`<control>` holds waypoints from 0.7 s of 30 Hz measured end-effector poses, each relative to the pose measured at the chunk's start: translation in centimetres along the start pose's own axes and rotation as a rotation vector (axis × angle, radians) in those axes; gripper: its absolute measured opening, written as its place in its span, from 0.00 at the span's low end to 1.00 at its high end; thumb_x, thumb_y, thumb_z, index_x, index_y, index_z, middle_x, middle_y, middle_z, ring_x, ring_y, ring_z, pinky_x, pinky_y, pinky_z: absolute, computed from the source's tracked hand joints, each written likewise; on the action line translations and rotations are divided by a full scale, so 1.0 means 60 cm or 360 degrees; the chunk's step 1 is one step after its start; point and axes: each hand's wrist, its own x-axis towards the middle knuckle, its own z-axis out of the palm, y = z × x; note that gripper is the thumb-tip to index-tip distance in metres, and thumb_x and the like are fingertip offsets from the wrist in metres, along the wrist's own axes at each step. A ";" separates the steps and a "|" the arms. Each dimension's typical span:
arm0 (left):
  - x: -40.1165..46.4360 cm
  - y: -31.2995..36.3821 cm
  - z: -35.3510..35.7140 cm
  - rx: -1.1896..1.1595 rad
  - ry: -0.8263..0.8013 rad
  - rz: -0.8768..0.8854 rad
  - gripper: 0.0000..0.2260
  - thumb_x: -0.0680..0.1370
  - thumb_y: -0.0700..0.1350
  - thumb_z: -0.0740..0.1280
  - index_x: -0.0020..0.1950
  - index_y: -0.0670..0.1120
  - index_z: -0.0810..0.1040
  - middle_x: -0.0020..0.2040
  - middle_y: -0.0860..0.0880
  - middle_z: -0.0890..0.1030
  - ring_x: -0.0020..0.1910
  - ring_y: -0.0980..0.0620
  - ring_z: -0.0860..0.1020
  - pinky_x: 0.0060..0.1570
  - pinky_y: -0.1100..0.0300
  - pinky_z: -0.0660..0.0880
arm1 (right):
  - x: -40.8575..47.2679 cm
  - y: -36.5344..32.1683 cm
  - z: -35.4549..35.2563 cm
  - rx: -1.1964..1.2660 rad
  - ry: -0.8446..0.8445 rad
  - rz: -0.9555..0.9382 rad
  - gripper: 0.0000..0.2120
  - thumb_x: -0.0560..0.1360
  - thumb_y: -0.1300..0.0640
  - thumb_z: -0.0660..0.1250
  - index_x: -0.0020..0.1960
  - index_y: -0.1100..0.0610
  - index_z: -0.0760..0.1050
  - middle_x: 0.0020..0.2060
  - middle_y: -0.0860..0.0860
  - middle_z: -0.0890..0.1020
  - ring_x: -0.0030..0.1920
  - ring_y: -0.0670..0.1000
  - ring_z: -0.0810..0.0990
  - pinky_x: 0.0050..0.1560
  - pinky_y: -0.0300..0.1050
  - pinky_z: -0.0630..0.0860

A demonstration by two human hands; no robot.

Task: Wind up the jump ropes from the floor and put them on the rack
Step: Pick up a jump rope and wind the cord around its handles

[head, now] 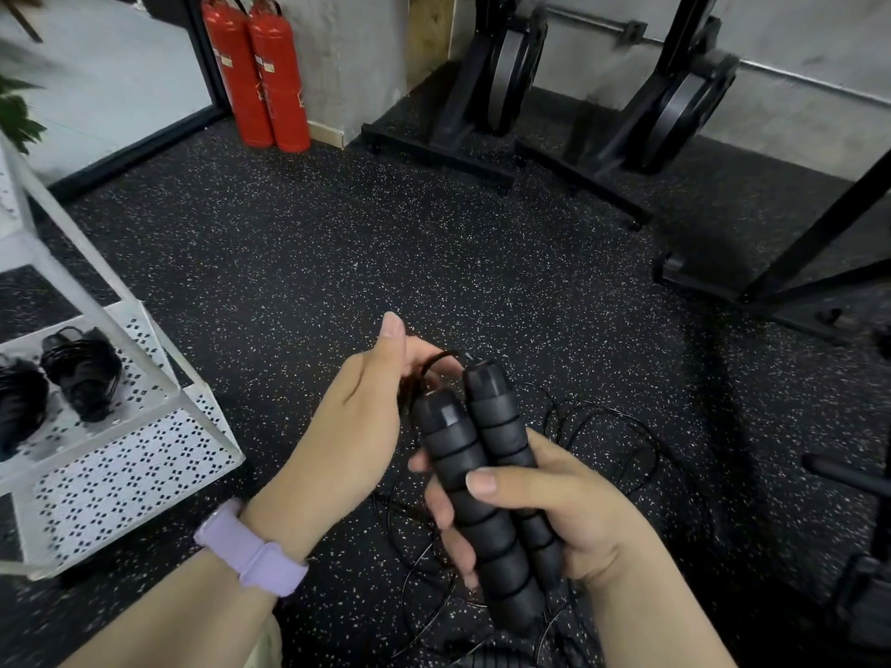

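Fingers (487,482) round handles (482,474), prob. gym floor (337,243)

Black speckled rubber floor (299,262). Two red fire extinguishers (258,74) at 11 o'clock against grey concrete wall (347,50); black equipment stands (530,103) at 1 o'clock.

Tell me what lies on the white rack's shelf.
Two wound black jump ropes lie side by side on the rack's perforated shelf. The left one is cut off by the picture's edge, so anything beyond it cannot be seen.

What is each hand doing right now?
Left hand: pinching the cord near the handle tops.
Right hand: gripping both handles side by side.
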 end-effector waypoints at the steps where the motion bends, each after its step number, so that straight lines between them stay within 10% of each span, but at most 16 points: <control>1: 0.000 0.001 0.002 -0.0012 -0.0016 -0.0046 0.30 0.78 0.68 0.43 0.47 0.62 0.83 0.47 0.53 0.86 0.46 0.57 0.82 0.46 0.70 0.72 | 0.000 0.000 -0.002 0.0001 0.0051 -0.0029 0.18 0.75 0.58 0.74 0.63 0.62 0.78 0.44 0.58 0.82 0.37 0.54 0.82 0.40 0.48 0.82; 7: -0.009 -0.003 0.012 0.0098 -0.0364 -0.0220 0.37 0.73 0.78 0.42 0.47 0.51 0.77 0.29 0.56 0.76 0.31 0.56 0.77 0.42 0.61 0.73 | 0.010 0.001 0.003 -0.0024 0.0465 -0.0131 0.09 0.75 0.62 0.71 0.55 0.62 0.81 0.42 0.59 0.82 0.36 0.56 0.82 0.39 0.51 0.82; 15: -0.014 0.010 0.021 0.0077 -0.0477 -0.0311 0.25 0.65 0.75 0.70 0.46 0.55 0.82 0.38 0.52 0.86 0.34 0.41 0.83 0.35 0.45 0.79 | 0.019 0.004 0.018 -0.0238 0.0565 -0.0038 0.08 0.73 0.65 0.70 0.52 0.62 0.80 0.39 0.66 0.82 0.40 0.61 0.83 0.46 0.54 0.83; 21: -0.011 0.005 0.013 -0.0187 -0.0371 -0.0463 0.26 0.60 0.68 0.80 0.46 0.51 0.84 0.42 0.52 0.87 0.41 0.58 0.84 0.45 0.60 0.76 | 0.013 0.005 0.019 0.0064 0.0354 0.0143 0.15 0.66 0.62 0.72 0.53 0.63 0.79 0.38 0.65 0.79 0.35 0.62 0.82 0.41 0.58 0.83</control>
